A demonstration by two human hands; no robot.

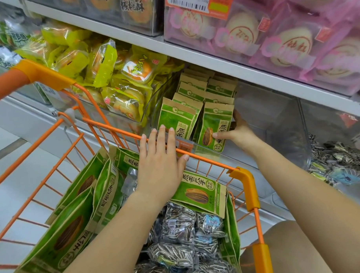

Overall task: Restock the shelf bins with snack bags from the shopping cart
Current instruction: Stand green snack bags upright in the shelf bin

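Note:
An orange wire shopping cart holds several green sunflower-seed bags and clear packs of striped seeds. My left hand hovers flat over the cart's far rim, fingers straight, holding nothing. My right hand grips the front green seed bag standing upright in a clear shelf bin, thumb on its face and fingers behind it. Several more green bags stand in rows to its left and behind it.
Yellow pastry packs fill the bin to the left. Pink-wrapped cakes sit on the shelf above. A bin at the right holds loose striped seed packs. The shelf board hangs low over the green bags. My knee is beside the cart.

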